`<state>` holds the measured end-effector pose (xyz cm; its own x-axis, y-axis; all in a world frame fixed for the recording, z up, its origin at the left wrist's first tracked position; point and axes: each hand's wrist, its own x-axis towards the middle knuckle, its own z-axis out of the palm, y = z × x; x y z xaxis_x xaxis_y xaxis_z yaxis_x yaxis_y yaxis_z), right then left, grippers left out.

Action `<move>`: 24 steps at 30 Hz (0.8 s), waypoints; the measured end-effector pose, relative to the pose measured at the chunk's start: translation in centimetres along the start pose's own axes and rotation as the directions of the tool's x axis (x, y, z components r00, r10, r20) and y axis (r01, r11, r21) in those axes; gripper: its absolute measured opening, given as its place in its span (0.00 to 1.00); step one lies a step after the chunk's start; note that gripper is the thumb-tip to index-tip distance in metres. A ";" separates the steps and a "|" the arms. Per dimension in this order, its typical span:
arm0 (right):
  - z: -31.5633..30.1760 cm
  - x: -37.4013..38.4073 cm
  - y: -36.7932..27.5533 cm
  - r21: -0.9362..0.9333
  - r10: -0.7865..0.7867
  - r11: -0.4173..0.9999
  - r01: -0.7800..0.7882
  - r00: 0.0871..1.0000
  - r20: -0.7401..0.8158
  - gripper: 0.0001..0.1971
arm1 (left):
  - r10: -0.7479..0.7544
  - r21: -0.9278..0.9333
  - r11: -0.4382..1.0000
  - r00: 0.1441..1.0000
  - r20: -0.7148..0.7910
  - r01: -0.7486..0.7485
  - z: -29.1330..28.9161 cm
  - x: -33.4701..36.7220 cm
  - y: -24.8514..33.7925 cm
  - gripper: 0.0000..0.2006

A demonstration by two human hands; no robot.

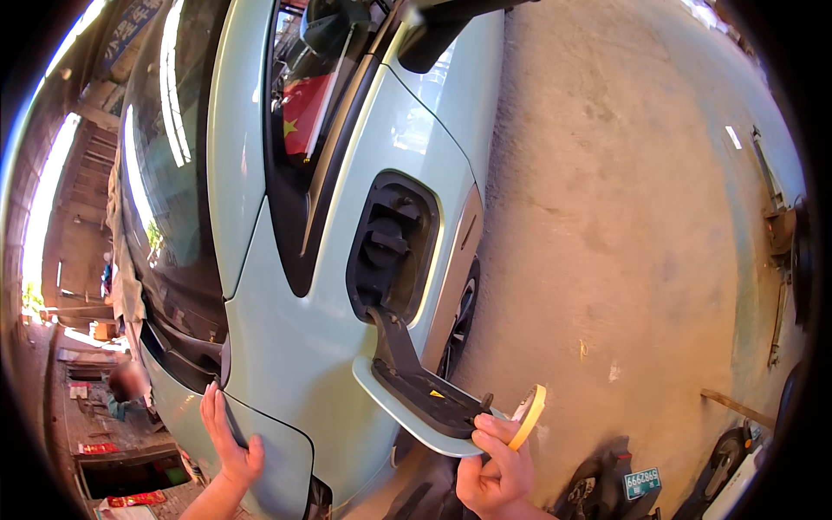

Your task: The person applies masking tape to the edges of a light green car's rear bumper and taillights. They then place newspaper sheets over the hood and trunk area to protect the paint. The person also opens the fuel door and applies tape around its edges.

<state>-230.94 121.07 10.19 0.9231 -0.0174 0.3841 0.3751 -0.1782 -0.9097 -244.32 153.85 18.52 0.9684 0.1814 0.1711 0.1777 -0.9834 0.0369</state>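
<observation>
A pale green car (269,373) lies before me, with a dark charging or filler port (386,247) uncovered in its side panel. Its hinged flap (416,407) hangs outward, showing a black inner side with a small yellow sticker. My right hand (496,468) has its fingers closed at the flap's outer end. A roll of yellow tape (532,416) sticks up from those fingers, which also touch the flap's edge. Spread flat, my left hand (230,442) rests on the body panel beside a seam. Inside the port, a round black cap (384,243) is in place.
Right of the car stretches a tan concrete floor (607,243). Parked two-wheelers (598,481) stand at the lower right, near a wooden stick (737,407). The side mirror (429,43) juts out above. At far left, a blurred person (128,381) is near cluttered shelving.
</observation>
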 end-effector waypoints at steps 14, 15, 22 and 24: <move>-4.2 4.4 0.2 0.126 0.289 0.929 -0.349 0.894 0.342 0.16 | -0.059 0.043 0.997 0.998 0.021 0.058 0.2 0.1 0.7 0.40; -4.8 5.2 0.5 0.130 0.343 0.898 -0.421 0.854 0.392 0.17 | -0.067 0.051 0.997 0.997 0.025 0.066 0.2 0.1 0.7 0.40; -5.6 9.1 4.5 0.201 0.492 0.542 -0.816 0.502 0.711 0.12 | -0.129 0.095 0.988 0.990 0.057 0.123 0.5 -0.5 0.4 0.41; -5.2 9.9 5.7 0.210 0.437 0.564 -0.798 0.505 0.744 0.12 | -0.153 0.127 0.981 0.987 0.054 0.145 0.5 -0.7 0.4 0.42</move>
<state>-220.10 114.77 9.66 0.6928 0.6454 -0.3215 -0.5076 0.1199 -0.8532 -244.81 153.35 17.88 0.9378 0.3293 0.1102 0.3373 -0.9392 -0.0638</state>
